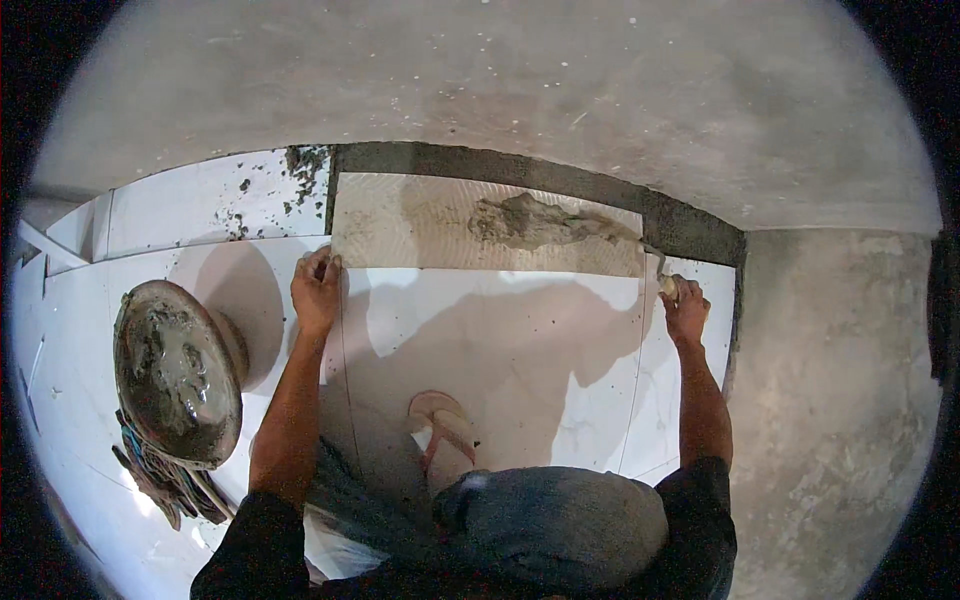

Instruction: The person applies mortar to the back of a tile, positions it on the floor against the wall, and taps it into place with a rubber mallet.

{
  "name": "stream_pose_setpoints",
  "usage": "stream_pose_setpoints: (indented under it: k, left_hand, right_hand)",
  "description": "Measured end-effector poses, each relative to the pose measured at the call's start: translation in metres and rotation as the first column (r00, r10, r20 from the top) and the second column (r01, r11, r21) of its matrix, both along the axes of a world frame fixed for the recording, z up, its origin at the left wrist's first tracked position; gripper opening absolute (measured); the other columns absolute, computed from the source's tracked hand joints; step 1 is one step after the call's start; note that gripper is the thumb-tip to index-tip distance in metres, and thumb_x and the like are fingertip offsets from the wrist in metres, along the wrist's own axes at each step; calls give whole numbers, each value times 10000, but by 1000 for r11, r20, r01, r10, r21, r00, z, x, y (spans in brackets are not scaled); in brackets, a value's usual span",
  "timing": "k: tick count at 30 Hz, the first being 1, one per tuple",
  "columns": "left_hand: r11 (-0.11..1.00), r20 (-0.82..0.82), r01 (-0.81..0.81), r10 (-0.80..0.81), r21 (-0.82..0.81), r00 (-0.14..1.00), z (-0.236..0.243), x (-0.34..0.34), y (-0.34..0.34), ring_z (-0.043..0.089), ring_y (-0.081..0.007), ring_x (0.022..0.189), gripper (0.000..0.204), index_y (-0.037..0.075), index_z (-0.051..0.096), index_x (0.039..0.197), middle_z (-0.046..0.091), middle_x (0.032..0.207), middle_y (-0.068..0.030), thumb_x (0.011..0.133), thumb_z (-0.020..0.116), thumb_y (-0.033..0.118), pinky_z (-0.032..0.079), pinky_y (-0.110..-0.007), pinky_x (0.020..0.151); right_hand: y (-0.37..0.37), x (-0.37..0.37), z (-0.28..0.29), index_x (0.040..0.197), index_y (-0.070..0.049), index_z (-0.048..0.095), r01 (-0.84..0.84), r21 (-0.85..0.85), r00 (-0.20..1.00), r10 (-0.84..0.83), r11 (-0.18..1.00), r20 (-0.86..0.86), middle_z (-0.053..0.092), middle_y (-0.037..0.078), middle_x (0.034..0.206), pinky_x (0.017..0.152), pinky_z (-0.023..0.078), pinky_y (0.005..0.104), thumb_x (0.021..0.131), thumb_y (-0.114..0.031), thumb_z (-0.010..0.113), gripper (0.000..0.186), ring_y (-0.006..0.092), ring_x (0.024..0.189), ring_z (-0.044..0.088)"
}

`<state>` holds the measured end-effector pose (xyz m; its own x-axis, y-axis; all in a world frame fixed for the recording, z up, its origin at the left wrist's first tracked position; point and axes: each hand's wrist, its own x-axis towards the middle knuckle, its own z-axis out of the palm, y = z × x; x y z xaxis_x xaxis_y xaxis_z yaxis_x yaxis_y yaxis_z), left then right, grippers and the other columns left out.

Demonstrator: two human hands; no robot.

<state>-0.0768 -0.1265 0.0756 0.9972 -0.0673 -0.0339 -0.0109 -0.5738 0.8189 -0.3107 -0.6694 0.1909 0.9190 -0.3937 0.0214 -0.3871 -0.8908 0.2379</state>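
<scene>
A long beige tile (400, 222), its ribbed back facing up, lies by the wall with an uneven smear of grey mortar (530, 222) on its right half. At the tile's near left corner, my left hand (316, 292) has its fingers closed on the edge. My right hand (686, 308) grips a small trowel by its pale handle (668, 288). The trowel's thin neck reaches toward the tile's right end; its blade is hard to make out against the mortar.
A mortar strip (693, 228) runs along the wall (560, 90). White tiles (500, 320) cover the floor; crumbs litter the far left one. To my left, a tilted bowl (240, 345) holds wet mortar beside a bunched cloth (165, 470). A sandal (440, 420) lies near my knees.
</scene>
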Motion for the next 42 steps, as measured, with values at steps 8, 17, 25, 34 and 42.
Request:
stream_pose_setpoints:
  k: [8, 17, 25, 34, 42]
  left_hand:
    - [994, -62, -103, 101, -28, 993, 6, -45, 31, 599, -251, 824, 464, 34, 506, 1238, 536, 1116, -163, 822, 661, 167, 499, -361, 776]
    - [950, -122, 7, -48, -312, 991, 162, -208, 116, 613, -206, 853, 265, 11, 567, 1123, 635, 990, -119, 876, 578, 105, 495, -320, 766]
    - [413, -57, -843, 887, -345, 458, 166, -215, 232, 536, -176, 858, 423, -36, 446, 1226, 567, 1018, -147, 914, 535, 235, 453, -311, 735]
    - [490, -285, -716, 687, -497, 668, 151, -177, 270, 529, -111, 734, 435, 23, 433, 1344, 613, 882, -70, 926, 510, 115, 460, -271, 660]
    - [496, -219, -700, 713, -513, 666, 124, -182, 279, 557, -139, 798, 446, 18, 445, 1338, 626, 885, -86, 913, 535, 122, 461, -292, 751]
  right_hand:
    - [85, 66, 13, 1111, 16, 560, 7, 782, 985, -137, 623, 100, 616, 113, 934, 794, 458, 306, 824, -149, 667, 348, 174, 873, 552]
    - [296, 168, 106, 1139, 46, 536, 3, 934, 957, 269, 357, -106, 624, 152, 917, 764, 483, 389, 816, -337, 659, 516, 268, 831, 606]
    - [557, 238, 191, 1012, -56, 582, -797, 414, 433, 894, 440, -117, 631, 150, 984, 782, 489, 427, 852, -262, 600, 262, 303, 918, 632]
    - [633, 257, 143, 1003, -92, 614, -959, -49, 282, 951, 278, -123, 641, 101, 983, 715, 527, 381, 832, -144, 546, 192, 243, 901, 647]
    - [657, 239, 157, 956, -81, 637, -960, 172, 187, 965, 219, -183, 657, 120, 857, 691, 541, 389, 820, -192, 588, 183, 291, 802, 668]
